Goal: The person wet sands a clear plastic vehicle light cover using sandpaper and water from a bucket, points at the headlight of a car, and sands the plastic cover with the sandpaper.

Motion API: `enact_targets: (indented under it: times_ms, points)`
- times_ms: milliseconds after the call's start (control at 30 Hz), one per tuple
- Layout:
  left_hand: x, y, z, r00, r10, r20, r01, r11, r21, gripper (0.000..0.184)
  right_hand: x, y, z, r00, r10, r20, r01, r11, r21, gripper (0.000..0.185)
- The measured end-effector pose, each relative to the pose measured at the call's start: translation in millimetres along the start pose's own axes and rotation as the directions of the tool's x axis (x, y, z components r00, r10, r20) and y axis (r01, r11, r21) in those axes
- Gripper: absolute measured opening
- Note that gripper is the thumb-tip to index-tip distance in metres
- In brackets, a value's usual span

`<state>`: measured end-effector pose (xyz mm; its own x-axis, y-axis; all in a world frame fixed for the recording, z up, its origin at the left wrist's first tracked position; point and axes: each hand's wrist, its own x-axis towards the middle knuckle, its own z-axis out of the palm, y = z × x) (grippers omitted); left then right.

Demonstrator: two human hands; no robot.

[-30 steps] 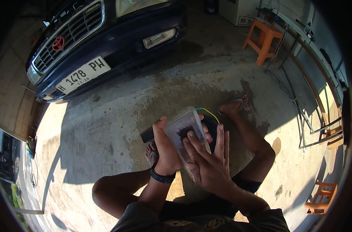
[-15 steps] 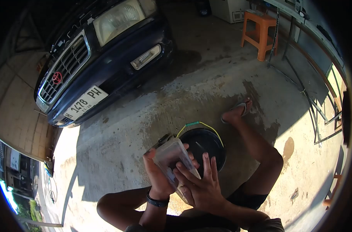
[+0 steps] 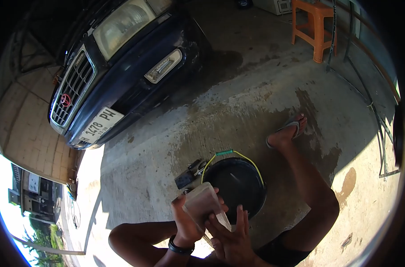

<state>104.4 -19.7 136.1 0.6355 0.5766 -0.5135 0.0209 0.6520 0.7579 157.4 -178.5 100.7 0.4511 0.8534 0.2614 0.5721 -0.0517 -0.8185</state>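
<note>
My left hand [image 3: 186, 224] is closed around a clear, rectangular plastic container [image 3: 201, 204], with its thumb on the near side and fingertips curling over the far edge. The container is tilted above the near rim of a black bucket [image 3: 264, 183]. Fingers of my right hand [image 3: 232, 244] lie against the container's lower part, while other fingers stretch out past it, apart. The bucket has a yellow handle with a green grip [image 3: 224, 152]. Left of it, small dark objects [image 3: 185, 179] lie on the floor; their kind is hard to make out.
A dark blue car [image 3: 135, 84] stands ahead on the left. At upper right are an orange plastic stool [image 3: 319, 26] and a thin metal frame [image 3: 371, 104]. My sandalled foot [image 3: 288, 132] rests right of the bucket on wet-patched concrete [image 3: 153, 155].
My view has shifted, so the bucket and hands sit lower in it. The container's flat face is turned more toward me, and the dark objects beside the bucket show more fully.
</note>
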Motion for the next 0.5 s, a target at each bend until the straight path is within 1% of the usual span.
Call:
enact_targets:
  times_ms: [33, 133, 167, 267, 300, 400, 433, 500]
  points:
    - [1.9, -10.3, 1.7, 0.999, -0.036, 0.009, 0.036, 0.999, -0.01, 0.103, 8.5, 4.1, -7.4, 1.0, 0.005, -0.021, -0.006, 0.999, -0.047, 0.046]
    - [10.0, 4.9, -3.6, 0.999, -0.02, 0.04, 0.03, 0.963, -0.267, 0.103, -14.2, -1.9, 9.9, 0.996, 0.036, 0.087, -0.046, 0.993, 0.111, 0.046]
    - [12.0, 4.7, -3.6, 0.999, -0.038, 0.028, 0.043, 0.977, -0.209, 0.103, -23.6, -4.4, 15.8, 0.993, 0.094, 0.074, -0.102, 0.988, 0.114, 0.045]
    - [10.2, -5.8, -1.9, 0.994, -0.108, -0.023, 0.107, 0.994, -0.031, 0.105, -4.0, 17.2, 11.4, 1.0, 0.014, -0.006, -0.014, 0.999, -0.03, 0.045]
    - [7.2, -13.9, 6.6, 0.987, -0.163, -0.013, 0.162, 0.986, -0.04, 0.105, 12.0, 15.9, 1.8, 0.998, 0.044, -0.042, -0.045, 0.999, -0.02, 0.044]
    - [13.3, 2.0, -10.2, 0.993, -0.084, 0.086, 0.1, 0.971, -0.217, 0.102, -4.8, -0.8, 9.5, 0.997, 0.034, 0.068, -0.039, 0.996, 0.074, 0.044]
    - [13.9, 14.6, -15.5, 0.99, -0.063, 0.124, 0.101, 0.937, -0.333, 0.1, -7.9, -11.2, 11.2, 0.99, 0.113, 0.085, -0.12, 0.99, 0.077, 0.044]
    - [10.0, -0.6, -8.0, 0.996, -0.085, 0.034, 0.089, 0.985, -0.145, 0.1, -6.9, 3.9, 8.3, 0.998, 0.044, 0.047, -0.043, 0.999, -0.031, 0.045]
